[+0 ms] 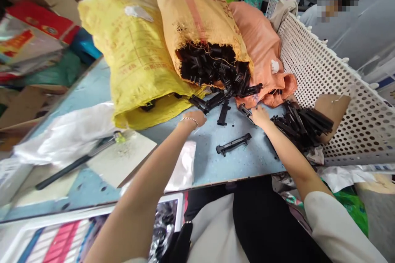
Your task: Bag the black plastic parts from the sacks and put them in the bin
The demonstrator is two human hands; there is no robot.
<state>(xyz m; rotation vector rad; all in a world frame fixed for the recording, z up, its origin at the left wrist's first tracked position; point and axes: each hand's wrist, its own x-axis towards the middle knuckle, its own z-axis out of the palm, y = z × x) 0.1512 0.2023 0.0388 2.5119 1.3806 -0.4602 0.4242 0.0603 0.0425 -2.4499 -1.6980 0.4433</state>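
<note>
My left hand, with a beaded bracelet at the wrist, is closed at the end of a long black plastic part by the yellow sack's mouth; its fingertips are partly hidden. On the right, my right hand pinches another slim black plastic part just above the blue table. Between and below the hands lie a single black part and a longer black bracket-like piece. More such parts spill from the open orange-yellow sack behind them.
A yellow sack and a salmon sack flank the open one. Right of my arm are a pile of black parts and a white perforated basket. A black-handled tool lies left on cardboard. Another person is behind the basket.
</note>
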